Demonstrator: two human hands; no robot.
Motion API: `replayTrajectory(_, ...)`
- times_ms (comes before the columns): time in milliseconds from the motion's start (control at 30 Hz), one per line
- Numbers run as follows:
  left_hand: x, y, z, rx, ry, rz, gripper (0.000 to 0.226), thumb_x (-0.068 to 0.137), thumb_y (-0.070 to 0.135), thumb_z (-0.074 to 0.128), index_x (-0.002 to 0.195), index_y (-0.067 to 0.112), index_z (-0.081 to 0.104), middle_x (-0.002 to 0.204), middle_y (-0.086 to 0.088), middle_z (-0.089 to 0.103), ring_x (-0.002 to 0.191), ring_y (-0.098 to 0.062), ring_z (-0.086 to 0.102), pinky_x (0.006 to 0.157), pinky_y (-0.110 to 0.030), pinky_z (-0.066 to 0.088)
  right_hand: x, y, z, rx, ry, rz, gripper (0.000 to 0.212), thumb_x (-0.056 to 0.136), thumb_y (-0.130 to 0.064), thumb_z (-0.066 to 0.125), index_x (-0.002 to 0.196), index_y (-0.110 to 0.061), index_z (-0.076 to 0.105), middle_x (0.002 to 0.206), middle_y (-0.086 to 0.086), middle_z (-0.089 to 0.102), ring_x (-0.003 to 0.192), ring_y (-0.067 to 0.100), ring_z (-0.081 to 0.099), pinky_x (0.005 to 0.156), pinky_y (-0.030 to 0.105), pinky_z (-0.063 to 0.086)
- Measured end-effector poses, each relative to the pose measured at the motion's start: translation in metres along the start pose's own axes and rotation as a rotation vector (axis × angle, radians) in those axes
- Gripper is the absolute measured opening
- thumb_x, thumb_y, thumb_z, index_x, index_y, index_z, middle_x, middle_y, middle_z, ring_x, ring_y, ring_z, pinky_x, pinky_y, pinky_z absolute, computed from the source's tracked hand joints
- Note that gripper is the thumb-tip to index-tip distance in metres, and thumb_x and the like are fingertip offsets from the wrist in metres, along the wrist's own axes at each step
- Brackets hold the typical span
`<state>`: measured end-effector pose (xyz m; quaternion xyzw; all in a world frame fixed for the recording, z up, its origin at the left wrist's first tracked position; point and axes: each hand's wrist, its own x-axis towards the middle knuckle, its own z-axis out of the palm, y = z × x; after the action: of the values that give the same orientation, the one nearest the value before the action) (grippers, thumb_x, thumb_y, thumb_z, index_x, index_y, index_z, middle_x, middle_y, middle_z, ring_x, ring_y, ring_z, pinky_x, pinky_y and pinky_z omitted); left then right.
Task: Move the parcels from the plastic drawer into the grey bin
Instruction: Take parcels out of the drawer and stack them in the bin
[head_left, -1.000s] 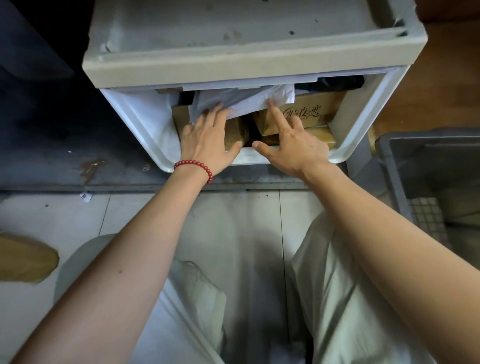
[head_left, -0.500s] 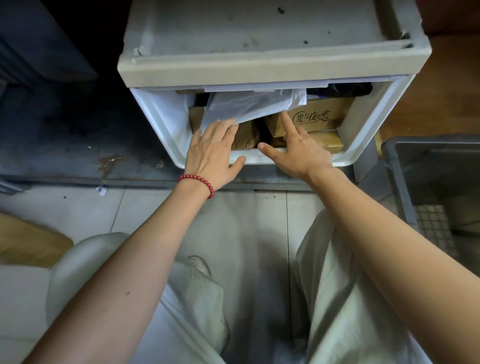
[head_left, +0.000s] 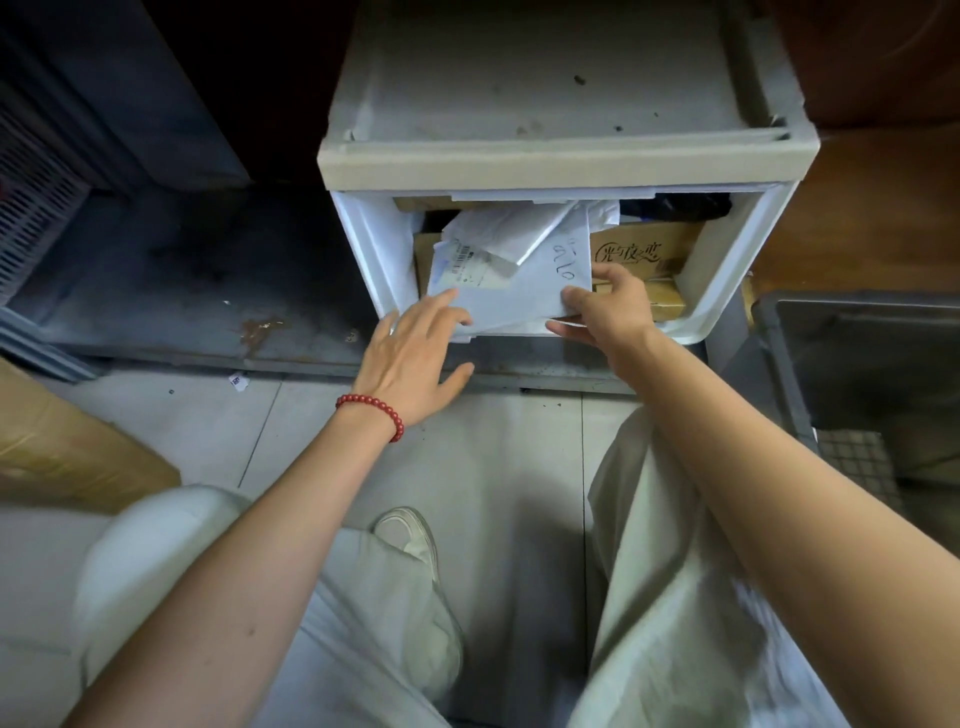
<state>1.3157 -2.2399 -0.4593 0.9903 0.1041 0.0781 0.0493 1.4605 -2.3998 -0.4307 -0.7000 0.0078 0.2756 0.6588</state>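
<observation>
The white plastic drawer stands pulled out of its beige unit. A white poly-mailer parcel with a label and handwriting lies half over the drawer's front rim. My right hand pinches its right corner, thumb on top and fingers below. My left hand, with a red bead bracelet, has straight fingers touching the parcel's lower left edge. Brown cardboard parcels lie in the drawer behind it. The grey bin stands at the right edge.
A brown cardboard box lies on the tiled floor at the left. A dark metal ledge runs under the drawer unit. My knees in pale trousers and one shoe fill the lower frame.
The white parcel has been pulled forward out from under the unit's top, over the drawer's front rim. My right hand went from flat on the boxes to pinching it. The view shifted left.
</observation>
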Motion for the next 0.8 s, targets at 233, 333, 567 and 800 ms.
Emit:
replayTrajectory(233,-0.004,-0.010,-0.005,-0.350,-0.097,-0.396,0.088,0.081,0.065,0.058,0.150,0.029,0.018,0.154,-0.001,0.019,0.133,-0.027,0.037,0.104,-0.041,0.038,-0.007,0.003,-0.007,0.040,-0.134,0.231,0.033,0.093,0.011,0.050,0.125,0.004,0.048,0.121,0.019,0.059,0.080,0.025,0.063,0.047,0.025,0.057)
replayTrajectory(333,-0.006,-0.007,-0.006,-0.539,-0.071,-0.467,0.098,0.072,0.059,0.072,0.150,0.029,0.020,0.152,-0.002,0.022,0.135,-0.024,0.034,0.106,-0.034,0.034,-0.009,0.003,-0.011,-0.039,-0.183,0.252,0.020,0.094,0.009,0.049,0.109,-0.004,0.053,0.112,0.015,0.060,0.079,0.023,0.063,0.050,0.027,0.059)
replayTrajectory(567,-0.011,-0.015,-0.008,-0.342,-0.098,-0.427,0.060,0.082,0.028,0.073,0.134,0.009,0.051,0.135,-0.011,0.043,0.117,-0.027,0.051,0.097,-0.029,0.041,-0.008,0.007,-0.020,-0.255,-0.164,0.166,0.026,0.087,0.011,0.061,0.103,-0.009,0.055,0.118,0.015,0.063,0.097,0.025,0.061,0.060,0.027,0.059)
replayTrajectory(800,-0.028,-0.022,-0.017,-0.339,0.087,-0.327,0.005,0.086,0.017,0.067,0.091,0.016,0.066,0.105,-0.003,0.063,0.095,-0.021,0.057,0.075,-0.031,0.048,-0.013,0.005,-0.027,-0.332,-0.136,0.058,0.048,0.079,0.004,0.073,0.116,-0.013,0.048,0.102,0.010,0.060,0.074,0.017,0.061,0.064,0.031,0.059)
